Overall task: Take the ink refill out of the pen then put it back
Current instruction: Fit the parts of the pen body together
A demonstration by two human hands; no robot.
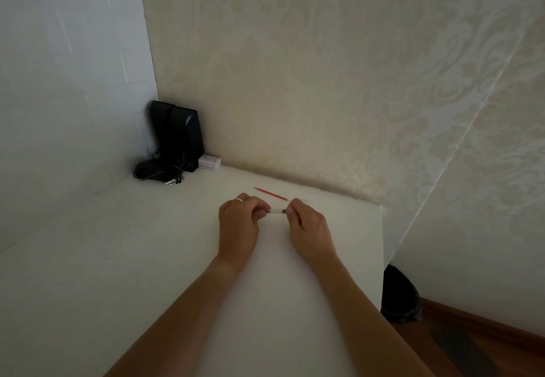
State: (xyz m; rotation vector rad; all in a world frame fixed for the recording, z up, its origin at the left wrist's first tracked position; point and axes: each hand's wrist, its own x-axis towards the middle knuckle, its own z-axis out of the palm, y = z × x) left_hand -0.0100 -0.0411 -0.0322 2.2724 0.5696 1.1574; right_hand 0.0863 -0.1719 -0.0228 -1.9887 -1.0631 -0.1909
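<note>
The left hand (pixel 239 223) and the right hand (pixel 306 229) each pinched one end of the clear pen barrel (pixel 276 211), which was held level just above the white counter (pixel 147 258). The left hand, wearing a ring (pixel 239 199), gripped the 9 o'clock end; the right gripped the 3 o'clock end. Whether the barrel was in one piece or two could not be told.

The red ink refill (pixel 270 193) lay on the counter at 12 o'clock from the hands, just beyond the fingertips and apart from them, near the wall (pixel 324 81). Removal therefore appeared complete and reinsertion not yet done.

To do the step well, one hand would likely need to steady the barrel with its open end unobstructed, while the other fetched the refill and fed it in straight, without bending the thin tube.

The barrel, the only container in use, looked empty, though its ends were hidden. At 10 o'clock, in the corner, stood dark speakers (pixel 177 131) and a small white box (pixel 209 162), contents unseen.
</note>
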